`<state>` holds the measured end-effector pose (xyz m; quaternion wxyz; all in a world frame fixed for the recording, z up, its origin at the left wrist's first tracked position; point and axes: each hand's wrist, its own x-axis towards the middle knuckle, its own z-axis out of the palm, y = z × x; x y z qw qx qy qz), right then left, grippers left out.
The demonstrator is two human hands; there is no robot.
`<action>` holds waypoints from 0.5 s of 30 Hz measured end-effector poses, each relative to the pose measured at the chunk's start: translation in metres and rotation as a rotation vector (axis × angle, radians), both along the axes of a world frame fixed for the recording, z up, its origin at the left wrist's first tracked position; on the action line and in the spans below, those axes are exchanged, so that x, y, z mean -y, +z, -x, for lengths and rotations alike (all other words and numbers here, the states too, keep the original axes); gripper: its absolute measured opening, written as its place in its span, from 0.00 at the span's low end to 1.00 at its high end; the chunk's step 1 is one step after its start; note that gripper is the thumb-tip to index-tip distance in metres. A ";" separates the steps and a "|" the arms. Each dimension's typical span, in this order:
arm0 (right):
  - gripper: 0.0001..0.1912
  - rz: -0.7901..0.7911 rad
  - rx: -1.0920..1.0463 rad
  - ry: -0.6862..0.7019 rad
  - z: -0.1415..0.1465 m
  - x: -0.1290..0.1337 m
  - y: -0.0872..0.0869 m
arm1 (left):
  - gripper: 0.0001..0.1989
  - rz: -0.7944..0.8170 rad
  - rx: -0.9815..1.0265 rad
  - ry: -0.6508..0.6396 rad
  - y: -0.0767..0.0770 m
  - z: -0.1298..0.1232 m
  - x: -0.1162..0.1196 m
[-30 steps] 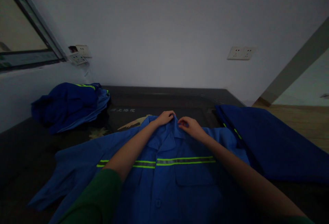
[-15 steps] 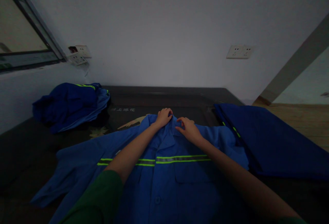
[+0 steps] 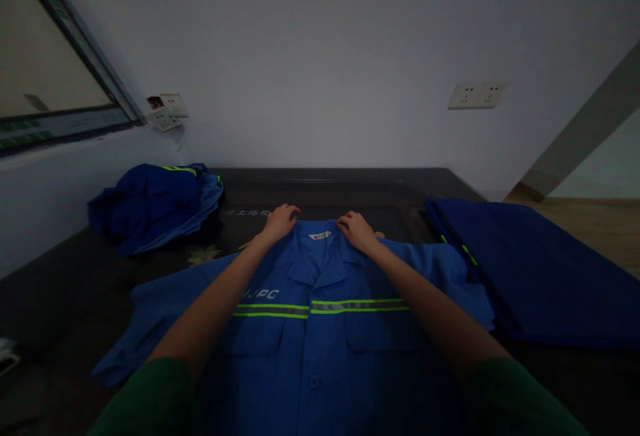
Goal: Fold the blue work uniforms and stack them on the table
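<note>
Blue work shirt (image 3: 325, 349) flat on dark counter (image 3: 325, 189), front up, both grips at the collar.
Shirt is at center, collar toward the wall (image 3: 325, 76), label (image 3: 320, 235) showing inside the neck, yellow-green/grey strip (image 3: 360, 307) across the chest. Left grip (image 3: 280, 224): fingers curled, narrow, at left collar edge; can't tell if cloth is pinched. Right grip (image 3: 357, 231): fingertips bunched at right collar edge, narrow; pinch can't be confirmed either. Dark blue folded cloth (image 3: 545, 273) just beside the right-hand sleeve. Crumpled blue pile (image 3: 155, 203) at far left of counter, apart from shirt. Double socket (image 3: 475, 96) on wall, upper right.
</note>
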<state>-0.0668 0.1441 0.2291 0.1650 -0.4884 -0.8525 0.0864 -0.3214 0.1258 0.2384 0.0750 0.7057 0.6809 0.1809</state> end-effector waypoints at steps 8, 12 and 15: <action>0.13 -0.061 0.132 -0.103 0.011 -0.006 -0.012 | 0.14 0.134 0.106 -0.101 -0.014 0.031 0.023; 0.14 -0.144 0.146 -0.149 0.015 0.001 -0.015 | 0.13 0.065 0.128 -0.097 -0.016 0.020 0.026; 0.18 -0.120 0.144 -0.197 0.016 0.007 -0.012 | 0.13 0.014 0.143 -0.063 -0.015 0.016 0.029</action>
